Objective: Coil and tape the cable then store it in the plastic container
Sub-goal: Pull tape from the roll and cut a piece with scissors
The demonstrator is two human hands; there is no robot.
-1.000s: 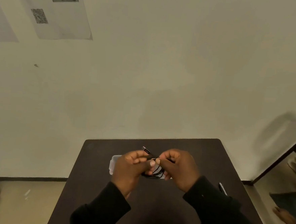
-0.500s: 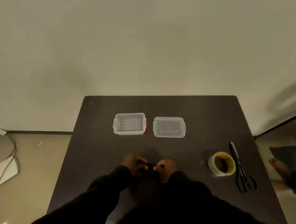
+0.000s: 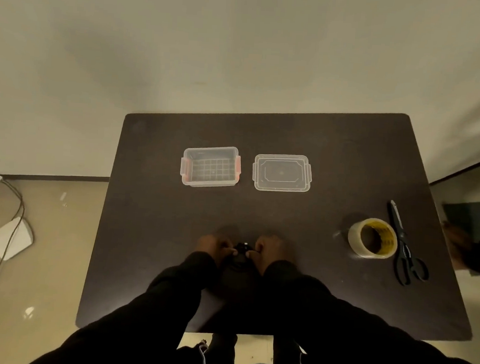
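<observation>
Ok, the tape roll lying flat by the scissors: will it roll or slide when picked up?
The tape roll lies flat on its side on the table, so it probably won't roll. It looks light and hollow, so a sideways nudge may slide it into the scissors right beside it. Its glossy face could be slippery.

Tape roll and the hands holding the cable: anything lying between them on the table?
Nothing: in the head view only bare dark table separates the right hand from the tape roll.

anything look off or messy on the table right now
Nothing stands out. The open plastic container and its lid sit side by side, upright; the tape roll and scissors lie neatly at the right. Both hands hold the black cable.
</observation>
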